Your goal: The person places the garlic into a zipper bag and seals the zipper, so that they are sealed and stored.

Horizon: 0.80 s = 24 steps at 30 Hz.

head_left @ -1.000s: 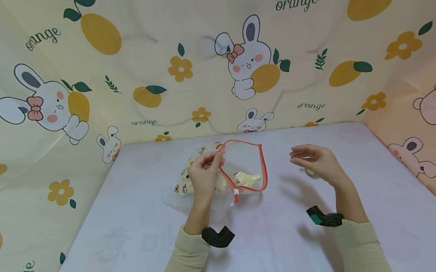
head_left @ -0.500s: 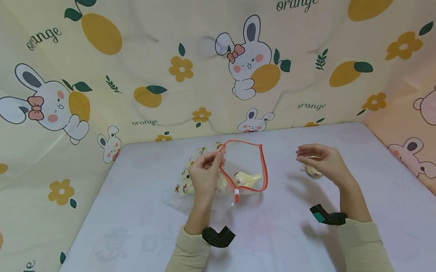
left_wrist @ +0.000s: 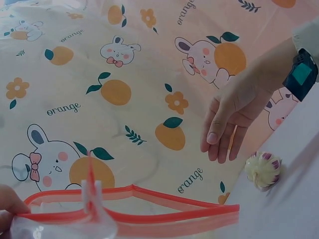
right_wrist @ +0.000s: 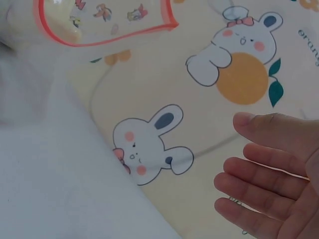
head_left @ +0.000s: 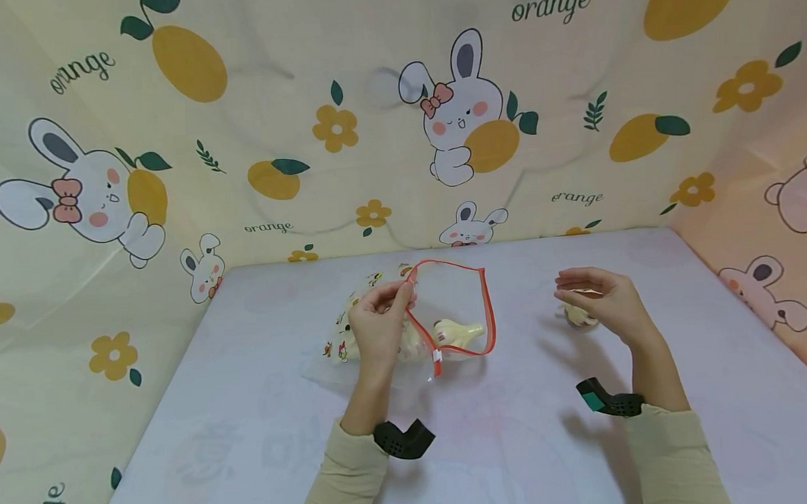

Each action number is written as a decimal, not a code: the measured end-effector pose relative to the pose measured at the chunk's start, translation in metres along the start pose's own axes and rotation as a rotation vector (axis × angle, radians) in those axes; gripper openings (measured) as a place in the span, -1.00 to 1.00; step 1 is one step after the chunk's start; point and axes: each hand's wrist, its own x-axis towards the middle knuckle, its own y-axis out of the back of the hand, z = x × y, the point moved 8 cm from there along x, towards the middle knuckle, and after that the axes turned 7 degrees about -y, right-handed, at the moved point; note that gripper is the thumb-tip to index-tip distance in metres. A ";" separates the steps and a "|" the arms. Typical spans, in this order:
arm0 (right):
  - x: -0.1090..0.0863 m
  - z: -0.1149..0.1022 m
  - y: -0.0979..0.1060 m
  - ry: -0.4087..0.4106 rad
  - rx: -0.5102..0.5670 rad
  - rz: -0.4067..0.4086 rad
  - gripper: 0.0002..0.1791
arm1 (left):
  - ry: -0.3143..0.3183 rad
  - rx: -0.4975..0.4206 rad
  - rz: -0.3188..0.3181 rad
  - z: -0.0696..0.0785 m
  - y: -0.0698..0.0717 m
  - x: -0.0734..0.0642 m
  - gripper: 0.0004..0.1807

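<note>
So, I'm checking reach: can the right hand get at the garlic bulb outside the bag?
Probably yes: the right hand looks empty, the garlic bulb close by, nothing visible between them.

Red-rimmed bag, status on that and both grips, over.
Left grip pinching open bag. Right grip empty, not touching bulb on table. Nothing visible blocking the bag's opening.

Left fingers (head_left: 400,299) pinch a bag (head_left: 343,340) — right fingers (head_left: 583,275) hover near a bulb (head_left: 581,318).
</note>
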 end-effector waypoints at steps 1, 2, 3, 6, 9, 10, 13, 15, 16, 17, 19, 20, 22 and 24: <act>0.000 0.001 0.000 -0.011 -0.005 0.000 -0.56 | 0.000 -0.001 -0.001 0.000 0.000 0.000 -0.82; 0.000 0.002 0.001 -0.023 -0.008 -0.001 -0.56 | 0.000 -0.001 -0.001 0.000 0.000 0.000 -0.82; 0.000 0.004 0.001 -0.034 -0.008 0.000 -0.54 | -0.001 0.000 -0.001 0.000 0.000 0.000 -0.82; 0.000 0.006 0.003 -0.046 -0.003 0.008 -0.53 | -0.002 0.000 0.000 0.000 0.000 0.000 -0.83; 0.000 0.007 0.004 -0.028 0.024 0.026 -0.55 | -0.003 0.001 0.001 0.000 0.001 0.000 -0.83; 0.000 0.007 0.005 -0.021 0.034 0.032 -0.56 | -0.003 0.000 0.001 0.000 0.001 0.000 -0.83; 0.001 0.009 0.006 -0.014 0.073 0.047 -0.59 | -0.006 -0.003 -0.001 0.000 0.001 0.000 -0.83; 0.001 0.011 0.007 -0.013 0.094 0.053 -0.61 | -0.007 -0.007 -0.001 0.000 0.001 0.000 -0.83; 0.001 0.012 0.007 -0.010 0.099 0.055 -0.61 | -0.008 -0.009 -0.002 0.000 0.000 0.000 -0.83; 0.002 0.013 0.008 -0.008 0.104 0.058 -0.62 | -0.010 -0.011 -0.003 0.000 0.000 0.000 -0.83; 0.002 0.014 0.009 0.000 0.107 0.065 -0.62 | -0.012 -0.014 -0.002 0.001 0.000 0.000 -0.83; 0.002 0.015 0.009 0.002 0.111 0.069 -0.62 | -0.012 -0.015 -0.002 0.001 0.001 0.000 -0.83; 0.002 0.016 0.011 0.006 0.112 0.079 -0.61 | -0.008 -0.012 -0.001 0.001 0.001 0.000 -0.83; 0.002 0.017 0.012 0.005 0.111 0.087 -0.60 | -0.006 -0.010 0.000 0.002 0.001 0.000 -0.83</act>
